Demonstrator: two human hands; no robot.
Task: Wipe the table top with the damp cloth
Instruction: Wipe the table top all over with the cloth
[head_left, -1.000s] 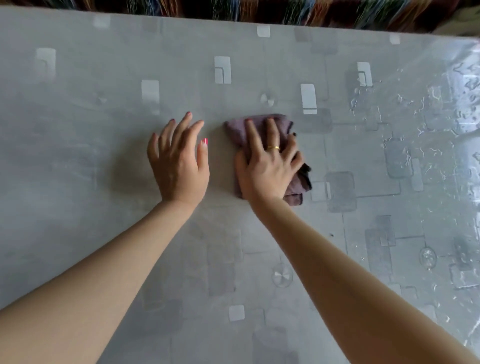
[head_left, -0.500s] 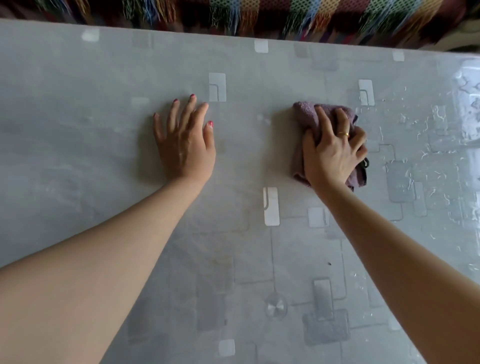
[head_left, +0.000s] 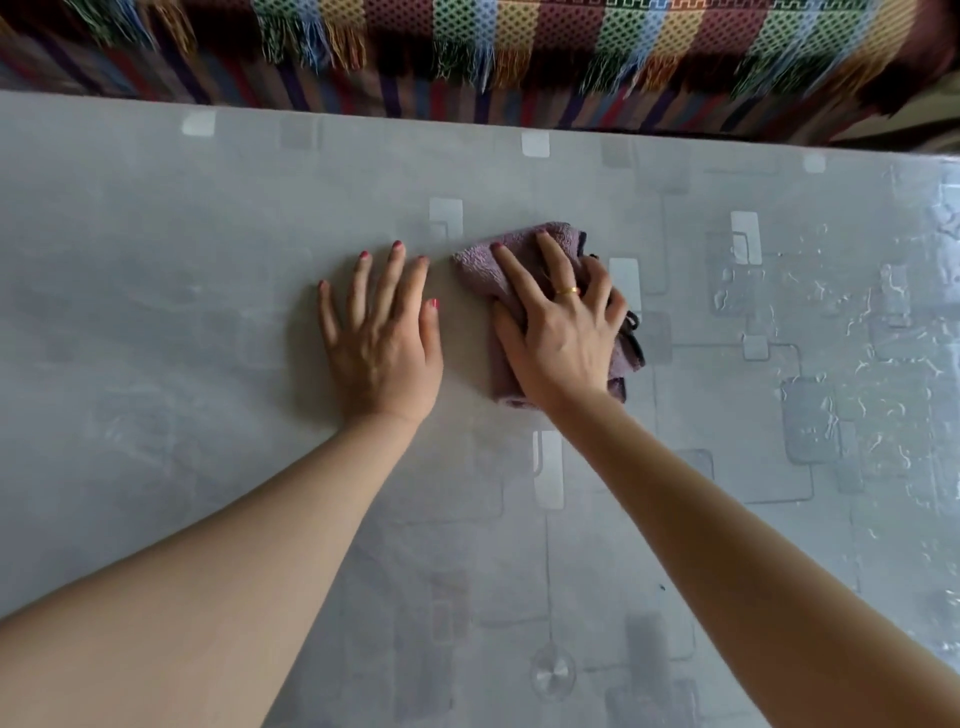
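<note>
Near: both bare forearms reach in over the grey patterned table top (head_left: 156, 322). Mid-table: left hand (head_left: 382, 338) flat, palm down, fingers spread, holding nothing, probably bracing. Just to its right, not touching: right hand (head_left: 563, 332) pressed on the purple cloth (head_left: 478, 265), fingers splayed over it, outer ones curled into the bunched edge. Cloth is crumpled terry, touching the table. Judgement: soft, light, limp; it'll bunch, so pin it under a flat palm, don't pinch a corner. Right side of the table looks glossy and streaked, possibly wet. Far: striped fringed blanket (head_left: 519, 36) past the far edge.
</note>
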